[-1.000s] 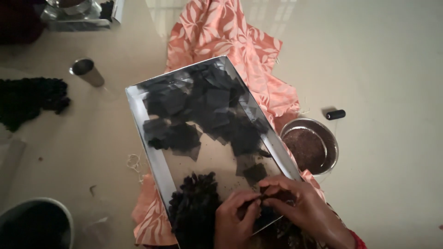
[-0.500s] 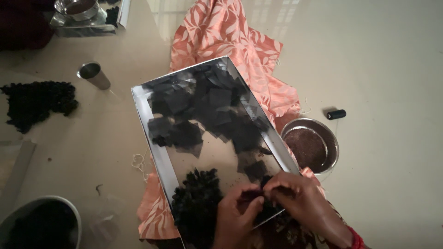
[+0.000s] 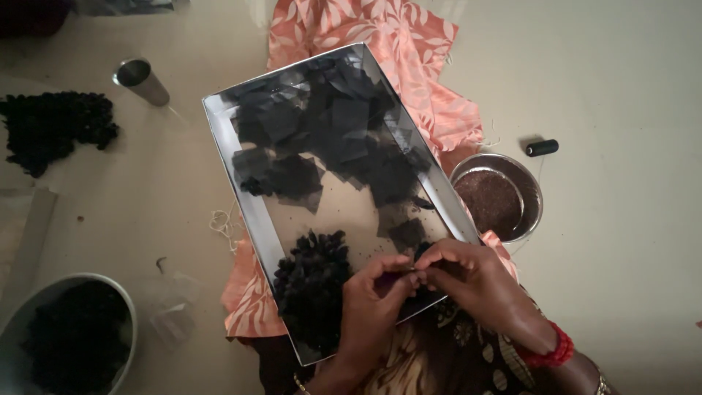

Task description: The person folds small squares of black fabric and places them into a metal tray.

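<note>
A shiny rectangular metal tray (image 3: 241, 183) rests on my lap over a peach patterned cloth (image 3: 431, 95). Many thin black fabric squares (image 3: 329, 139) lie scattered in its far half. A heap of small black bundles (image 3: 314, 281) fills its near left corner. My left hand (image 3: 376, 292) and my right hand (image 3: 468, 278) meet over the tray's near edge, fingertips pinched together on a small black fabric piece (image 3: 409, 274), which the fingers mostly hide.
A round steel bowl of dark brown grains (image 3: 497, 196) sits right of the tray, a black thread spool (image 3: 542, 148) beyond it. A steel cup (image 3: 141, 79) and a black pile (image 3: 51, 128) lie left. A grey bowl of black bundles (image 3: 69, 336) sits bottom left.
The view has shifted slightly, so the tray sits a little further right. My hands stay pinched together at the tray's near edge, fingers working the small black piece.
</note>
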